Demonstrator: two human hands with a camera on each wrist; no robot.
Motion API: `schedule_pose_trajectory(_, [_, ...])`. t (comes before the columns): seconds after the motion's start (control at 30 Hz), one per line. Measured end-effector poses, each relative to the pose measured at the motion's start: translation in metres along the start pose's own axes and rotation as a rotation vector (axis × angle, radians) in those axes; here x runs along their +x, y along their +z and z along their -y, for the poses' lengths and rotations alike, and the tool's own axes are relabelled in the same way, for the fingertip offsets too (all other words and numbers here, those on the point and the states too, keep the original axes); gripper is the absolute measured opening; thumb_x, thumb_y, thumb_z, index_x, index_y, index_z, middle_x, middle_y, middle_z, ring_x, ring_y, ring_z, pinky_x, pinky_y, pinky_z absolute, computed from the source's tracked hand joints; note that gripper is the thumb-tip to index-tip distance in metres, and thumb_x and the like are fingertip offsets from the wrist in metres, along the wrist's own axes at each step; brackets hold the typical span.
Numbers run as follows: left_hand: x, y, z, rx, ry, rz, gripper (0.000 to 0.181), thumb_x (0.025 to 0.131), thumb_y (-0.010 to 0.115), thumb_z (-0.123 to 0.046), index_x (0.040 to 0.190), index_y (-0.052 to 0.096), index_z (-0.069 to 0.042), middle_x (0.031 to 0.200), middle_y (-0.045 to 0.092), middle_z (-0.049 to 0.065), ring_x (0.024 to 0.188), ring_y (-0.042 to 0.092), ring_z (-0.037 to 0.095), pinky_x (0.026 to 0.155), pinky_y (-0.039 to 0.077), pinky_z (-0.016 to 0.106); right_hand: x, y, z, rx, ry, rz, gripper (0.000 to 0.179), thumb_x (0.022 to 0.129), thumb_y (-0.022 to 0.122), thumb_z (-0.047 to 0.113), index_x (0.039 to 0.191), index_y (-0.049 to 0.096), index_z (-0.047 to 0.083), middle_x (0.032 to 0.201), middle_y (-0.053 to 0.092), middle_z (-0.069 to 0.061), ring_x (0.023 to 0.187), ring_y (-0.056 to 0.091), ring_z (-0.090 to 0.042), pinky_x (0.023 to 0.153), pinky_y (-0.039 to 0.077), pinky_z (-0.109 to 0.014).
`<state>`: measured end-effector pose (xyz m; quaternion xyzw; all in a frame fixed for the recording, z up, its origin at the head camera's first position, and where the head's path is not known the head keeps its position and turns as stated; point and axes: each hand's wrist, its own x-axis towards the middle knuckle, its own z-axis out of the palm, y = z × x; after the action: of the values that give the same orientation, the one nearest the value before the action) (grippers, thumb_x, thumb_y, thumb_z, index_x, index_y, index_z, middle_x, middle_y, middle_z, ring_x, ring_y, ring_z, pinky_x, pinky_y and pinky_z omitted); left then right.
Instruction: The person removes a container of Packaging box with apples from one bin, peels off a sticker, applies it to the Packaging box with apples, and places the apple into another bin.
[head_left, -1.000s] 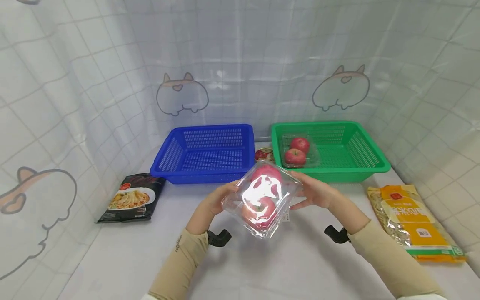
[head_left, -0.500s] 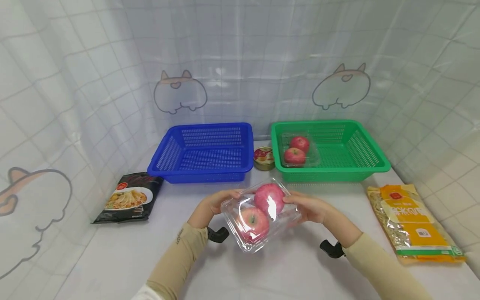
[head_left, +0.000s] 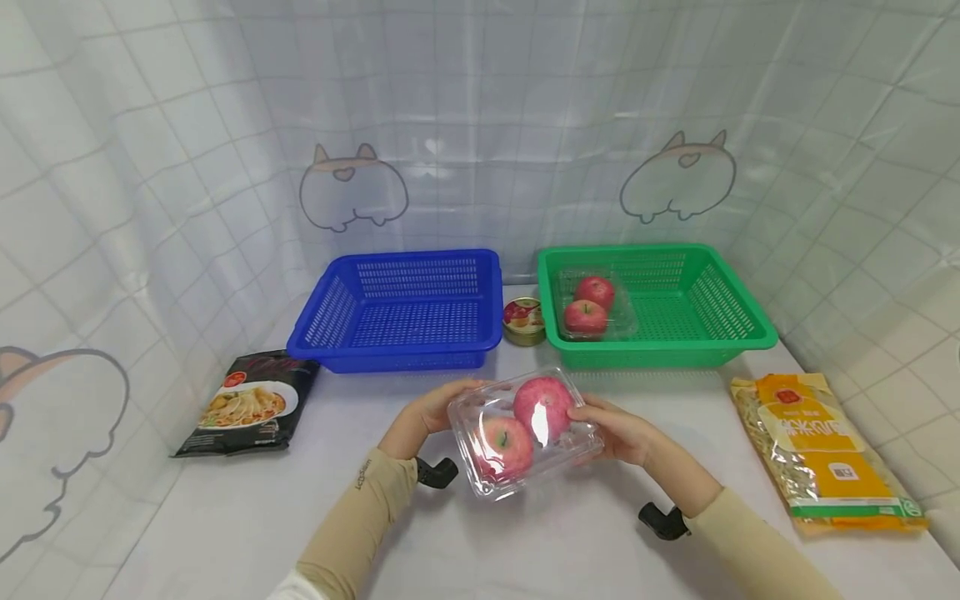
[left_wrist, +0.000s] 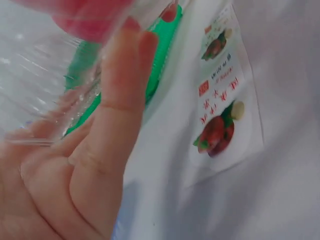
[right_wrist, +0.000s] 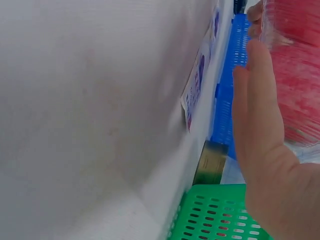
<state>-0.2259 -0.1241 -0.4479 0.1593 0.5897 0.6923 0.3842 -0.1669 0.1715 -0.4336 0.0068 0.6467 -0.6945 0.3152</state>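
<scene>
Between the two hands, above the white tabletop, is a clear plastic clamshell box (head_left: 525, 440) with two red apples in it, turned at a slant. My left hand (head_left: 435, 407) holds its left side, fingers along the far edge. The right hand (head_left: 622, 432) grips the opposite side, its thumb on the top near the upper apple (head_left: 542, 407). Close up in the left wrist view, the fingers (left_wrist: 120, 100) lie against the plastic. A printed card (left_wrist: 220, 100) with fruit pictures lies on the tabletop below; the box hides it in the head view.
A blue basket (head_left: 408, 362) stands at the back left. The green basket (head_left: 645, 357) at the back right holds another box of apples (head_left: 587, 317). Between them sits a round can (head_left: 523, 322). A black food packet (head_left: 247, 404) lies left, a yellow noodle bag (head_left: 825, 454) right.
The box of apples has come down and nearer to the body, tilting so its top shows with less glare. Both hands moved with it and kept their hold. The can is uncovered.
</scene>
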Motion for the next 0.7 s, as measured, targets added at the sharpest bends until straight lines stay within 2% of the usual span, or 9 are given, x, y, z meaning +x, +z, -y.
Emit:
schedule_pose_trajectory(0.07, [0.0,-0.001,0.0,-0.008,-0.017,-0.057,0.038,0.083,0.054,-0.054,0.107,0.06,-0.025,0.102,0.061,-0.005,0.096,0.056,0.013,0.089,0.043,0.039,0.001,0.0,-0.001,0.005,-0.007,-0.009,0.071,0.088,0.054,0.031,0.145,0.019,0.006,0.13,0.04,-0.021,0.107,0.048,-0.03,0.084,0.047,-0.051])
schedule_pose_trajectory(0.13, [0.0,-0.002,0.001,-0.016,-0.028,-0.122,0.049,0.087,0.046,-0.054,0.119,0.055,-0.017,0.105,0.061,-0.001,0.098,0.056,0.016,0.09,0.043,0.041,0.002,-0.001,-0.002,0.018,-0.015,-0.015,0.071,0.089,0.054,0.032,0.145,0.018,0.007,0.13,0.041,-0.02,0.107,0.048,-0.03,0.085,0.046,-0.051])
schedule_pose_trajectory(0.2, [0.0,-0.003,0.002,-0.047,-0.039,-0.193,0.061,0.091,0.036,-0.055,0.132,0.044,-0.01,0.116,0.058,0.008,0.103,0.055,0.02,0.091,0.044,0.043,0.003,-0.002,-0.004,0.037,-0.021,-0.026,0.071,0.089,0.054,0.032,0.145,0.018,0.006,0.13,0.042,-0.021,0.108,0.048,-0.029,0.086,0.046,-0.051])
schedule_pose_trajectory(0.3, [-0.001,-0.002,0.004,-0.097,-0.015,-0.317,0.069,0.095,0.025,-0.05,0.142,0.025,0.001,0.135,0.043,0.023,0.114,0.049,0.03,0.095,0.041,0.045,0.006,-0.004,-0.005,0.082,-0.03,-0.042,0.07,0.09,0.052,0.03,0.145,0.016,0.007,0.131,0.041,-0.023,0.11,0.049,-0.03,0.086,0.046,-0.053])
schedule_pose_trajectory(0.37, [-0.004,-0.001,0.008,-0.068,0.018,-0.417,0.063,0.097,0.025,-0.041,0.139,0.026,0.006,0.138,0.036,0.028,0.115,0.048,0.034,0.095,0.042,0.045,0.009,-0.005,-0.005,0.116,-0.033,-0.047,0.071,0.09,0.052,0.03,0.145,0.014,0.007,0.134,0.037,-0.024,0.112,0.047,-0.032,0.086,0.046,-0.053])
schedule_pose_trajectory(0.43, [-0.008,0.002,0.012,0.062,0.047,-0.517,0.053,0.098,0.029,-0.029,0.132,0.035,0.012,0.132,0.041,0.031,0.107,0.054,0.034,0.088,0.047,0.043,0.011,-0.007,-0.005,0.145,-0.036,-0.044,0.073,0.091,0.051,0.031,0.146,0.01,0.007,0.137,0.031,-0.024,0.115,0.043,-0.035,0.086,0.046,-0.054])
schedule_pose_trajectory(0.5, [-0.013,0.005,0.018,0.246,0.052,-0.605,0.04,0.096,0.035,-0.016,0.12,0.047,0.014,0.12,0.052,0.029,0.094,0.06,0.03,0.076,0.052,0.038,0.014,-0.008,-0.005,0.168,-0.03,-0.052,0.073,0.091,0.051,0.031,0.146,0.01,0.007,0.139,0.028,-0.023,0.116,0.041,-0.036,0.086,0.046,-0.053])
schedule_pose_trajectory(0.6, [-0.022,0.009,0.025,0.571,0.053,-0.671,0.028,0.091,0.041,-0.006,0.105,0.061,0.008,0.101,0.063,0.02,0.08,0.061,0.024,0.065,0.05,0.034,0.018,-0.009,-0.006,0.177,-0.028,-0.07,0.072,0.091,0.051,0.031,0.145,0.012,0.007,0.137,0.03,-0.023,0.114,0.043,-0.036,0.086,0.046,-0.053])
schedule_pose_trajectory(0.7, [-0.031,0.015,0.031,0.909,0.086,-0.683,0.022,0.086,0.047,-0.003,0.094,0.067,-0.001,0.093,0.066,0.011,0.084,0.061,0.025,0.07,0.049,0.036,0.02,-0.009,-0.007,0.165,-0.028,-0.079,0.07,0.091,0.052,0.031,0.145,0.014,0.007,0.133,0.036,-0.023,0.11,0.048,-0.033,0.085,0.047,-0.053])
